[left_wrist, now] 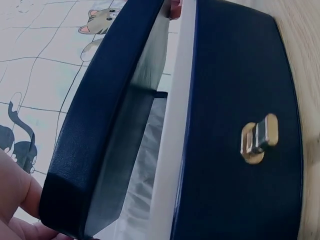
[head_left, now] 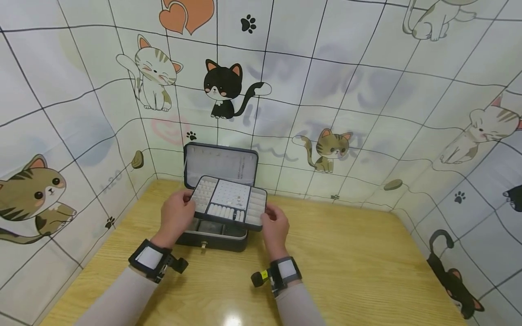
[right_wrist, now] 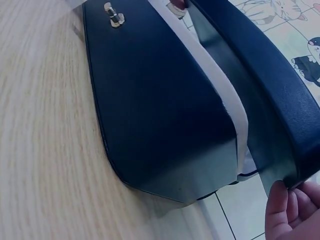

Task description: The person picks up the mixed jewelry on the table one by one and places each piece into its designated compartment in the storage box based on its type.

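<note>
Nearest you, your two forearms come in over the wooden table [head_left: 346, 271], each with a black wrist strap carrying a camera. Just past them sits the dark blue jewellery box [head_left: 212, 237], its front face toward you with a small brass clasp [left_wrist: 258, 138] at the middle. The box rests flat on the table, near the back-left corner.

Your left hand [head_left: 176, 216] holds the left end of the removable tray [head_left: 230, 202], fingers curled around its edge; your right hand [head_left: 275, 226] grips the tray's right end the same way. From the right wrist view your fingertips [right_wrist: 290, 210] wrap under the tray's dark rim. The tray is raised just above the open box, tilted a little, with a gap visible between its underside and the box's pale inner lining. It is hard to say from these views whether any part of the tray touches the box.

The tray is split into pale compartments: ring rolls at front, a dotted panel in the middle, small squares at each side.

Behind it the box lid [head_left: 222, 163] stands open and upright. Beyond is the wall covering [head_left: 367, 90] printed with cartoon cats.
</note>
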`<action>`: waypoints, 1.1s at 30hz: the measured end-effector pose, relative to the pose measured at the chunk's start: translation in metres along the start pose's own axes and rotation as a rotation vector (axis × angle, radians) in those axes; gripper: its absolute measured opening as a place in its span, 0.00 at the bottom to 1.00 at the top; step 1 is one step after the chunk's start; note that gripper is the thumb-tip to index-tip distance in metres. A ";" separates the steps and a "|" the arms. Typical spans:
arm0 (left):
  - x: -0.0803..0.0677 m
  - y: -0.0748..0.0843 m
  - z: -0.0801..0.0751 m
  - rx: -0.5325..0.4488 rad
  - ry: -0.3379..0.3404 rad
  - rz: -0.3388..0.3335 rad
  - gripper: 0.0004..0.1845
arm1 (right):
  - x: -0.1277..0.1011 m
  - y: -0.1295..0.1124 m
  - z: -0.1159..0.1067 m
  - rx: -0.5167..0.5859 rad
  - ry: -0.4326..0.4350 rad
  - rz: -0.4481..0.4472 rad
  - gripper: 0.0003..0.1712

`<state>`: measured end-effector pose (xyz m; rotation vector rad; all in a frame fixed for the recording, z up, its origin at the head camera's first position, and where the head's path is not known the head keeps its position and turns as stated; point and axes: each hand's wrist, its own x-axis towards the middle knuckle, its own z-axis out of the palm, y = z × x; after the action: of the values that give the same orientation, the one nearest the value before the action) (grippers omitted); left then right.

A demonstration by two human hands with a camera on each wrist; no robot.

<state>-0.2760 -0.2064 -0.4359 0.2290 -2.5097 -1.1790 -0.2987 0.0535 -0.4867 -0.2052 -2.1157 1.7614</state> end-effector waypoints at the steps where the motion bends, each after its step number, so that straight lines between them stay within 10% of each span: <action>1: 0.000 0.000 -0.001 0.011 -0.005 0.002 0.24 | 0.000 0.000 0.000 0.003 -0.006 0.002 0.21; 17: 0.013 -0.012 -0.022 0.215 -0.085 0.057 0.23 | -0.005 0.010 0.010 -0.030 -0.190 -0.067 0.20; 33: 0.016 -0.016 -0.034 0.211 -0.067 0.004 0.24 | -0.009 0.011 0.015 -0.010 -0.282 -0.118 0.21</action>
<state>-0.2775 -0.2451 -0.4245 0.2417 -2.6921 -0.9344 -0.2976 0.0387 -0.5011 0.1723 -2.2754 1.7980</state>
